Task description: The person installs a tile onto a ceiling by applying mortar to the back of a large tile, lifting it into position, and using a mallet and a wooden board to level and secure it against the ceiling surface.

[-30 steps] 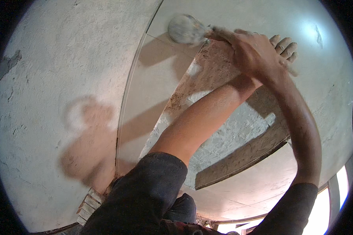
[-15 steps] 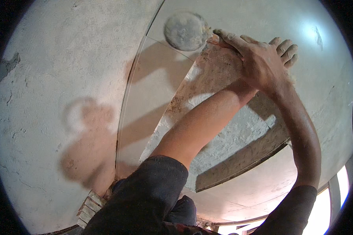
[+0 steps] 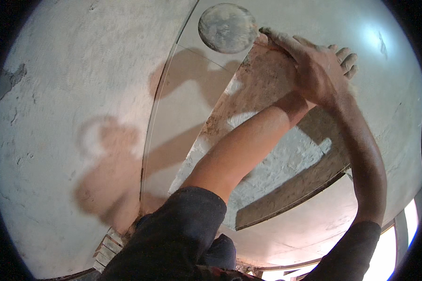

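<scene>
A mallet (image 3: pixel 227 28) with a round, grey, dusty head is in the upper middle, its face turned toward me. My right hand (image 3: pixel 316 70) is closed round its short visible handle end, just right of the head. Beneath and behind the right hand lies my left hand (image 3: pixel 348 62); only its dusty fingertips show, spread on the smooth pale panel (image 3: pixel 384 89). My left forearm passes across to the upper right and crosses under my right wrist. Most of the left palm and the handle are hidden.
Left of my forearm a pale tile strip (image 3: pixel 173 112) borders a rough plastered surface (image 3: pixel 56 140) along a dark seam. Between the panels is a bare brown patch with grey mortar (image 3: pixel 286 164). A small stack of pale pieces (image 3: pixel 109 250) stands at lower left. Bright openings show lower right.
The mallet head has moved slightly up and to the right, and is less blurred now. Both hands have shifted a little right with it.
</scene>
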Demonstrator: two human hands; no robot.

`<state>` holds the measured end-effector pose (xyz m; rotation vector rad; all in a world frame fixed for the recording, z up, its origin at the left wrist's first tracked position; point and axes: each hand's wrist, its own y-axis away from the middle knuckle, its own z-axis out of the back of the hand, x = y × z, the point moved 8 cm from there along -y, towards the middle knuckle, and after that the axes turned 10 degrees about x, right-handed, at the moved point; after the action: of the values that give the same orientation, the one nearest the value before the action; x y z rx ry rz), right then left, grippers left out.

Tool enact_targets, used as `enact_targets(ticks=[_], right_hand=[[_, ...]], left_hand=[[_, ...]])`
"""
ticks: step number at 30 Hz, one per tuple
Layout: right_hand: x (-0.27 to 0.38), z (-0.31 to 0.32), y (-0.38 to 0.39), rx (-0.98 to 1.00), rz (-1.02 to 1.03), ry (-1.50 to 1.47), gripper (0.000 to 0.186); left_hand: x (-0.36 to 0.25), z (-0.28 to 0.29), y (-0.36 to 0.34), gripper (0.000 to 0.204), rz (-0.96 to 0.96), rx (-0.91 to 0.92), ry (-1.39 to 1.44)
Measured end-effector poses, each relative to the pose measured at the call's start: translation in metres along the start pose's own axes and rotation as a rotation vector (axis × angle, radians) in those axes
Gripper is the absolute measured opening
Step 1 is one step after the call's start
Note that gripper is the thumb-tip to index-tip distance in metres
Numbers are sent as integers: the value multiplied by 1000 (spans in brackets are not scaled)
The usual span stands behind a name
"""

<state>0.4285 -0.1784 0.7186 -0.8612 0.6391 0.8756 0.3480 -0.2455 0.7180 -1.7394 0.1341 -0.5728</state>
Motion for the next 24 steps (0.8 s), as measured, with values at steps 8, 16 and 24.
enact_targets(ticks=[8,16,24], right_hand=[[5,-2,9,-71,8,53,64],[0,9,2,-40,-35,76,57],[1,11,-4,-63,36,31,54]], left_hand=[[-2,-3,1,71,6,-16,-191],[-1,-3,-5,70,35,6,-45],[5,-12,-4,63,45,4,339]])
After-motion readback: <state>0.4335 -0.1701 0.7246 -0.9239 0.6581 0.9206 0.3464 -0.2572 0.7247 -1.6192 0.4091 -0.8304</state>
